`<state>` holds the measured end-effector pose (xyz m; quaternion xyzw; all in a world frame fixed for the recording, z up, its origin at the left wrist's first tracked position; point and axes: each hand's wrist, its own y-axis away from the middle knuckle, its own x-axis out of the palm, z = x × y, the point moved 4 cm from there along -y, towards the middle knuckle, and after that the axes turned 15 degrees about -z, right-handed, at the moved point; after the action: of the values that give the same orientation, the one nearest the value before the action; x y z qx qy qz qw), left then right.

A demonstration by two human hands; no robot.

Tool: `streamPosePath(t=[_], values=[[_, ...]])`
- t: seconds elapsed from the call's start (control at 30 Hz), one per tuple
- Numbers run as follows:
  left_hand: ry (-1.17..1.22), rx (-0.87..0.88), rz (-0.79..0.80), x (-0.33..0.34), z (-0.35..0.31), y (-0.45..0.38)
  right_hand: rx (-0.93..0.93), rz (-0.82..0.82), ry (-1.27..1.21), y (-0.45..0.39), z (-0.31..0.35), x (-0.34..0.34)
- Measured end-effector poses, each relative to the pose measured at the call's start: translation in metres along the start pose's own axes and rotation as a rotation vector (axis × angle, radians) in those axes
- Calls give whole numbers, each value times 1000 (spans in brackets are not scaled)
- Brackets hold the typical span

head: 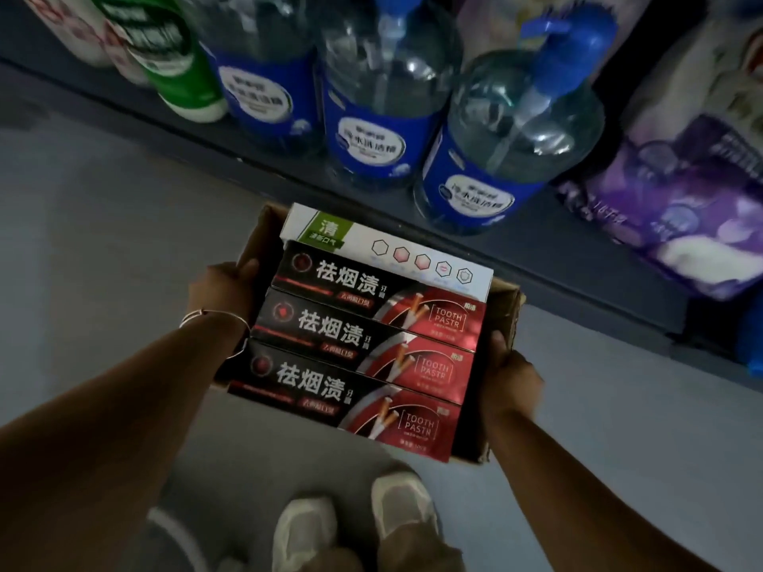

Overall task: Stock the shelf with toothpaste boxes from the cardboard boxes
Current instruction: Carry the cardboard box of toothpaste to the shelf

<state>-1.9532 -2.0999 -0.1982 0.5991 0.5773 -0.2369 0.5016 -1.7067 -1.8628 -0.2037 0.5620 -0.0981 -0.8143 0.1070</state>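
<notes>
As held in front of the person above the grey floor [103, 225], the cardboard box [501, 311] is carried level between both hands, just short of the bottom shelf [536, 258].

Contents: three black-and-red toothpaste boxes [371, 330] lying flat, side by side, and one white-and-green toothpaste box [384, 251] beyond them, nearest the shelf. All sit proud of the carton rim.

Orientation: each toothpaste box has its long axis running left to right, slanting slightly down to the right in view, roughly parallel to the shelf edge. Printed faces are up; the red ends point towards the right hand.

Hold: left hand [221, 291] presses on the carton's left wall, thumb on the rim, its other fingers hidden behind the wall. Right hand [510, 365] grips the right wall, fingers [497, 342] hooked over the rim. Neither hand touches a toothpaste box.

Handling, judged: thin card cartons, light, fairly stiff but easily dented at corners; glossy faces likely a little slippery. Best taken across the narrow width near the middle, or pinched at one end to lift it clear of its neighbours.

Adjacent stock: clear pump bottles [508, 134] with blue labels, a purple packet [681, 200], a green bottle [173, 64].
</notes>
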Motion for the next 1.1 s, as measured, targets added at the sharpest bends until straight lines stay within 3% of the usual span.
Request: streamPosePath(t=[0.27,0.67,0.93,1.1], values=[[18,31,23,60,11,-19,17,-7,2,-20,-24,39],[-70,119,57,61,10,-8,95,70,-51,-20,-31,48],[-164,140,70,23,-7,10,126,188,-115,-4,-14,8],[-210,287,111,-34,-39,50,94,193,-125,22,7,-61]])
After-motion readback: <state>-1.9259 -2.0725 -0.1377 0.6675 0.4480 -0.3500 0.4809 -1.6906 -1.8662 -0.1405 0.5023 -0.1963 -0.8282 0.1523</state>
